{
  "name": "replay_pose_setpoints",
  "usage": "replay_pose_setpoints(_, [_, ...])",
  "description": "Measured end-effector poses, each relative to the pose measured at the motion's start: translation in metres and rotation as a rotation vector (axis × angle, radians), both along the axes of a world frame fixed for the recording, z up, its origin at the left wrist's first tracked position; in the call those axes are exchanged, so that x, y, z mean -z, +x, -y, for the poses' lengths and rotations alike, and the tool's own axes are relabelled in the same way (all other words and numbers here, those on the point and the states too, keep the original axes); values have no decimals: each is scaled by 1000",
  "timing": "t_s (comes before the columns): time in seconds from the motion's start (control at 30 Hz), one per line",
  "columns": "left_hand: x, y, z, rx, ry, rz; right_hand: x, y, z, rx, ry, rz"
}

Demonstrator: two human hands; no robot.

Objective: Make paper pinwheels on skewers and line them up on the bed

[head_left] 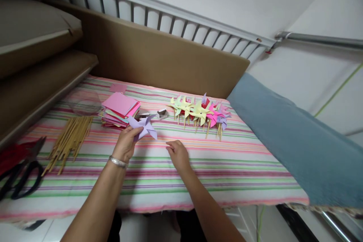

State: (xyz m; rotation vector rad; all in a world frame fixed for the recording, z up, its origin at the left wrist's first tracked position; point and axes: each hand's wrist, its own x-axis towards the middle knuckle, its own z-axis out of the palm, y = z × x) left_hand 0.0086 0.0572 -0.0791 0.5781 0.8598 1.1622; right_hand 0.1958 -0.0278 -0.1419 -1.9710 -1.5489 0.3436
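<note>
A purple paper pinwheel (144, 126) was gripped in the left hand (126, 144) above the striped tablecloth (227, 166). The right hand (178, 155) was rested on it, fingers loosely curled, empty. Beyond, a brown board (159, 56) was backed by a white railing (170, 19).

Single head cam, worn, looks forward and down from near edge across striped table (227, 166); close range; faces cardboard panel (170, 56) and white wall behind.

Lilac pinwheel (144, 126), seemingly pink-green-striped cloth (227, 166)
</note>
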Motion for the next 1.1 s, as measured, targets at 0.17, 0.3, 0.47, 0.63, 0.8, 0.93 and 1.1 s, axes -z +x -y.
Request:
replay_pose_setpoints(0.17, [0, 5, -2, 13, -7, 2, 4, -4, -16, -11, -20, 38])
replay_pose_setpoints(0.3, [5, 11, -4, 33, -14, -30, 7, 8, -26, -33, -31, -21])
replay_pose_setpoints(0.47, [11, 13, -8, 3, -43, -66, 12, 26, -28, -95, -39, -163])
replay_pose_setpoints(0.63, [15, 14, -11, 6, -35, -90, 10, 30, -36, -100, -27, -188])
replay_pose_setpoints(0.8, [18, 18, -11, 34, -28, -125, 10, 30, -44, -77, -15, -197])
replay_pose_setpoints(0.93, [22, 22, -9, 57, -44, -147, 4, 32, -41, -62, 28, -241])
replay_pose_setpoints(1.1, [25, 32, -3, 55, -47, -132, -33, 19, -29, -32, 132, -474])
